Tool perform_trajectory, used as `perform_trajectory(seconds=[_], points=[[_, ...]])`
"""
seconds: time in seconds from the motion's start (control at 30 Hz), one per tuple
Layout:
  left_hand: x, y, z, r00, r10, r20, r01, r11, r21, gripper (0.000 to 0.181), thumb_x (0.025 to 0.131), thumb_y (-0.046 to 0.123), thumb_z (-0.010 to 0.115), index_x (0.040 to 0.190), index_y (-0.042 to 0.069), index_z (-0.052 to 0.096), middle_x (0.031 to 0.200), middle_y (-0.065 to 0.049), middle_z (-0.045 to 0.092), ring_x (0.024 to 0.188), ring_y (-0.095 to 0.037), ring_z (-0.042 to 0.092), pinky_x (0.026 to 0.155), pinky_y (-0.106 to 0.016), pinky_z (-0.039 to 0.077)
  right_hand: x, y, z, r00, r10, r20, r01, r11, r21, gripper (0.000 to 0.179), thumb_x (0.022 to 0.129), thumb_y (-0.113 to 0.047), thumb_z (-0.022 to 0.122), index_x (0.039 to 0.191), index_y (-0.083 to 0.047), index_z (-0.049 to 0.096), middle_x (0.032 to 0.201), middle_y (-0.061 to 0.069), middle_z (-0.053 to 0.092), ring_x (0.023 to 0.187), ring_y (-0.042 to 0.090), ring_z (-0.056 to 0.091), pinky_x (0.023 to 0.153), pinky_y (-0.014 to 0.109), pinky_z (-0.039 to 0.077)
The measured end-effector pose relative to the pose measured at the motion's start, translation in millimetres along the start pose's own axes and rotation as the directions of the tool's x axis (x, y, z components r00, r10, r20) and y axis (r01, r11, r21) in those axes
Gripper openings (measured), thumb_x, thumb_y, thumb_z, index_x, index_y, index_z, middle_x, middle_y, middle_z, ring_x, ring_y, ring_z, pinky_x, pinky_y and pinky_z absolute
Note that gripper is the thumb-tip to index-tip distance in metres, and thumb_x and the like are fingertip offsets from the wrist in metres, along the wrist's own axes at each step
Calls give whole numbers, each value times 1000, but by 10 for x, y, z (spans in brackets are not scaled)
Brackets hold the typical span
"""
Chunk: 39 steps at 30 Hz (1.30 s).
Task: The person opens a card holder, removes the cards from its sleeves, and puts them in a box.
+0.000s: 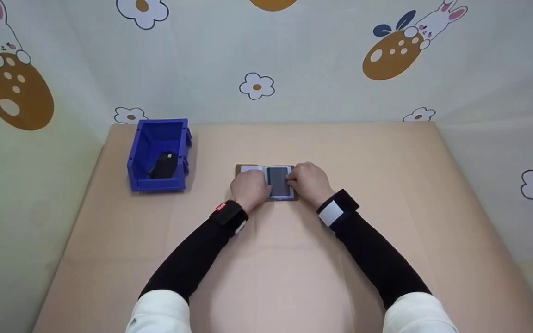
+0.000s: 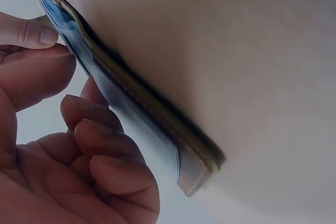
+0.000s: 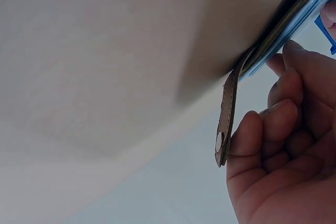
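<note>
A small card holder (image 1: 293,200) with a brown cover lies open on the table, its clear sleeves spread and a dark card (image 1: 279,181) showing on the right side. Over the left side, my left hand (image 1: 249,188) has curled fingers, and its thumb and forefinger pinch the sleeves near the dark card. My right hand (image 1: 311,183) pinches the right edge of the sleeves between thumb and forefinger, other fingers curled. In the right wrist view a brown strap (image 3: 227,114) with a snap button sticks out beside the right fingers. The fingertips are partly hidden.
At the back left of the table (image 1: 377,185) stands a blue bin (image 1: 158,186) with a black object (image 1: 164,164) inside. Behind the table hangs a patterned curtain (image 1: 201,60), with more of it along both sides.
</note>
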<state>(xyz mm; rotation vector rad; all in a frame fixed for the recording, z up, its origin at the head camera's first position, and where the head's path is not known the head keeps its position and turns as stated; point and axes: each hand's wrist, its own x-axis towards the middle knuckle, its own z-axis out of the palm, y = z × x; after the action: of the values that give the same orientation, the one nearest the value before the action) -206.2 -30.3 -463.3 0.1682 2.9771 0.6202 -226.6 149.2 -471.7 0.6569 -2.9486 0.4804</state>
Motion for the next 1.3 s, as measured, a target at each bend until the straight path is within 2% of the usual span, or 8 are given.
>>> perform_trajectory(seconds=[0.17, 0.5, 0.63, 0.93, 1.13, 1.3], points=[[-12, 11, 17, 1000, 11, 19, -11, 1000, -1, 26, 89, 24, 69, 68, 9, 62, 75, -7, 65, 71, -24, 62, 62, -42, 52, -6, -4, -2, 1000, 2, 6, -2, 1000, 0, 9, 84, -8, 77, 92, -11, 81, 89, 9, 72, 85, 27, 66, 77, 39, 52], [-35, 51, 12, 1000, 5, 12, -6, 999, 41, 21, 88, 24, 70, 77, 6, 69, 84, -10, 69, 79, -29, 66, 65, -44, 54, -26, -8, -12, 1000, -5, 2, 5, 1000, 2, 10, 85, -8, 77, 93, -10, 80, 90, 9, 72, 87, 27, 65, 79, 39, 52], [-35, 76, -12, 999, -26, 39, 25, 999, 34, 20, 88, 24, 69, 81, 6, 69, 89, -10, 70, 83, -29, 66, 67, -45, 54, -31, -14, -10, 1000, 2, -2, -2, 1000, 8, 10, 84, -8, 77, 93, -10, 80, 90, 10, 72, 87, 28, 65, 79, 40, 52], [-31, 87, -47, 992, -78, 99, 80, 997, -17, 17, 86, 21, 68, 74, 9, 66, 88, -8, 69, 76, -23, 62, 65, -43, 53, -37, -8, 15, 999, -23, -33, 23, 1000, 0, 5, 83, -7, 77, 84, -10, 80, 83, 10, 70, 79, 28, 64, 72, 41, 51], [-18, 68, -74, 990, -91, 111, 99, 993, -64, 14, 84, 16, 63, 71, 11, 61, 84, -6, 65, 72, -22, 57, 59, -39, 47, -37, -24, 1, 1000, -8, -18, 8, 1000, 2, 6, 84, -7, 77, 86, -11, 81, 86, 9, 71, 82, 29, 65, 74, 41, 52], [15, 72, -90, 981, -126, 148, 140, 986, -87, 7, 82, 10, 59, 75, 10, 62, 84, -5, 63, 71, -21, 55, 56, -35, 42, -37, -26, 13, 1000, -10, -27, 10, 1000, -6, 8, 84, -7, 77, 91, -10, 81, 91, 8, 73, 87, 27, 65, 77, 40, 52]])
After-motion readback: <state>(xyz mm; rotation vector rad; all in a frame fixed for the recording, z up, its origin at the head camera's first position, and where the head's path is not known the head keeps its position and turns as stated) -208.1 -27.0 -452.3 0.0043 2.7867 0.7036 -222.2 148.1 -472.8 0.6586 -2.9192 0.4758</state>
